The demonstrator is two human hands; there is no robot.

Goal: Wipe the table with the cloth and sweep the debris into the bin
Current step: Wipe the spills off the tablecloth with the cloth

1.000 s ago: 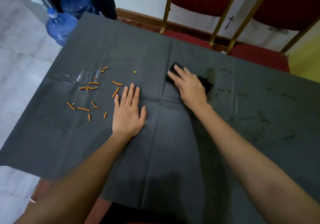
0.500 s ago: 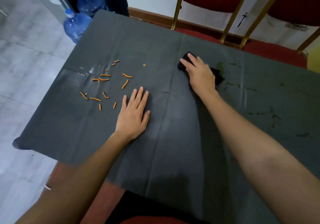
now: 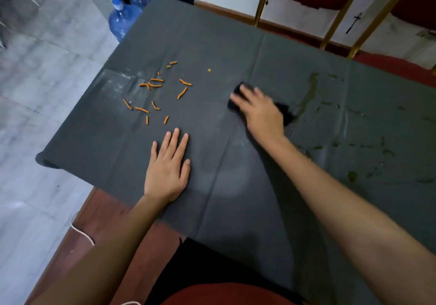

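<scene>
A dark grey cover lies over the table [image 3: 236, 198]. Several small orange debris sticks [image 3: 154, 97] are scattered on its left half. My right hand [image 3: 259, 113] presses flat on a black cloth [image 3: 284, 113] near the table's middle, with straight fingers spread over it; the cloth shows only at the fingertips and behind the hand. To the right of the cloth are wet streaks and spots [image 3: 309, 92]. My left hand [image 3: 168, 167] rests flat on the cover, fingers straight, just below the debris. No bin is in view.
Two blue water bottles [image 3: 123, 19] stand on the tiled floor beyond the table's far left corner. Red chairs with gold frames [image 3: 339, 16] line the far side. A white cord [image 3: 82, 232] lies on the red-brown surface under the near edge.
My right hand has slid the cloth leftward toward the debris, away from the wet streak. My left hand stays flat in place. The view has shifted.
</scene>
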